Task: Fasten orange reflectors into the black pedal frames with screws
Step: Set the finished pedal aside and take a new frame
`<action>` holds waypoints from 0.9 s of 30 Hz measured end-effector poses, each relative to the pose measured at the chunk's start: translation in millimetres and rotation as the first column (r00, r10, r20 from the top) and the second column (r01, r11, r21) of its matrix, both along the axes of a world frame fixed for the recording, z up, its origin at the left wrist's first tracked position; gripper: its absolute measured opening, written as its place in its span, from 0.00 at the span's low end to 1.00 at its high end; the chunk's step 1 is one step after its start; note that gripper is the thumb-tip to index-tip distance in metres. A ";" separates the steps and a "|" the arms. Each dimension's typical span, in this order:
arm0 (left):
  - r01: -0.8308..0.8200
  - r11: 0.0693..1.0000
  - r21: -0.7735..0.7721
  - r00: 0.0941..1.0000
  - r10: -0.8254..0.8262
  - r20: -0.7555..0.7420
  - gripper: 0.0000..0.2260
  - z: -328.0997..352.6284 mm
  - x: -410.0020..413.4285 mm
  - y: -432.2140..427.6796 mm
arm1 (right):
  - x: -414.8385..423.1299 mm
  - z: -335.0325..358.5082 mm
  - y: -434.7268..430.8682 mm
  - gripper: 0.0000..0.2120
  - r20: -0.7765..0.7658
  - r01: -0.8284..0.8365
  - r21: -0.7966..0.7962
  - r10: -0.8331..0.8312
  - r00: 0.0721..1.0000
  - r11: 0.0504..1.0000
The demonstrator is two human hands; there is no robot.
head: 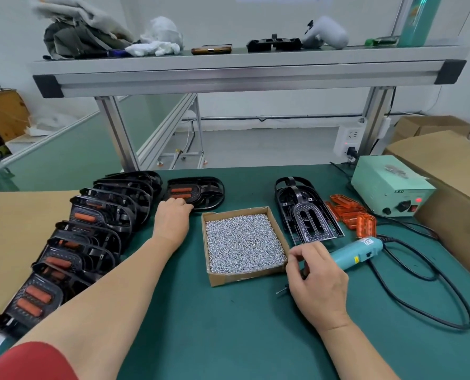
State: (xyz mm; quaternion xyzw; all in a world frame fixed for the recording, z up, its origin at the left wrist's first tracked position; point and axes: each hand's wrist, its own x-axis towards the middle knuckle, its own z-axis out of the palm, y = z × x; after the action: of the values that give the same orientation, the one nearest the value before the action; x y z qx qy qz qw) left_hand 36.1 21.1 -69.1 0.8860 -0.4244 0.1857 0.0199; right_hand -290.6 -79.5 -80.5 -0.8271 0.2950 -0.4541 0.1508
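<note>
Left hand [173,215] is reaching toward the far edge of the table [242,325], fingers bent down over the near rim of a finished pedal [198,192]. My guess is it's headed for the row of done pedals [77,242] overlapping along the left edge. That pedal lies longways, roughly parallel to the far edge, with the orange end pointing left and the loop end right.

Right hand [317,275] is wrapped round the front of the blue screwdriver [357,250], the bit poking toward the near edge and the cord trailing right, so it's ready to go.

The box of screws [244,242] sits mid-table between both hands, an easy grab. The bare frame [307,212] waits just right of it, slotted end toward the near edge and loop toward the far edge. Loose reflectors [351,215] are piled beside it.
</note>
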 end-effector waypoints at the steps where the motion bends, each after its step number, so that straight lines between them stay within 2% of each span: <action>1: 0.003 1.000 -0.016 1.000 -0.004 -0.010 0.15 -1.0 -1.0 1.9 | 0.2 -0.1 0.4 0.03 0.003 -0.003 0.003 0.003 1.000 1.000; 7: 0.001 0.999 -0.047 0.999 -0.002 -0.041 0.14 1.3 -12.5 10.0 | 1.0 0.2 0.6 0.03 -0.009 0.002 0.008 -0.001 1.000 1.000; 10: 0.017 0.992 -0.125 0.996 -0.027 -0.081 0.13 2.7 -24.5 16.0 | -0.1 0.7 1.4 0.03 -0.011 0.011 0.021 -0.011 1.000 1.000; 14: 0.013 0.964 -0.266 0.985 -0.058 -0.163 0.16 -0.1 -50.5 28.3 | -0.9 1.1 0.7 0.05 -0.001 0.002 0.044 -0.001 1.000 0.999; 18: -0.116 0.944 -0.308 0.960 0.027 -0.278 0.18 -8.7 -84.2 45.3 | -0.9 3.5 0.1 0.08 0.014 0.001 0.059 -0.002 1.000 0.998; 22: -0.247 0.915 -0.319 0.892 0.086 -0.443 0.20 -15.7 -116.7 61.3 | -2.0 4.0 1.7 0.08 0.024 -0.002 0.091 -0.001 1.000 0.996; 24: -0.257 0.903 -0.344 0.870 0.061 -0.489 0.19 -15.7 -133.4 67.9 | -3.4 5.0 2.7 0.08 0.030 -0.004 0.104 0.001 1.000 0.995; 27: -0.205 0.903 -0.377 0.877 -0.001 -0.480 0.16 -17.7 -154.4 76.0 | -5.5 8.2 2.8 0.08 0.055 -0.004 0.107 -0.001 0.998 0.994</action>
State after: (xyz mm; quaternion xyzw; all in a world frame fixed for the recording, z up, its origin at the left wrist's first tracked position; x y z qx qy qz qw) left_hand -118.4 97.2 -86.8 0.9009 -0.3089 0.0526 0.3003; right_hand -296.1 -76.8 -72.3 -0.8051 0.3141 -0.4601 0.2035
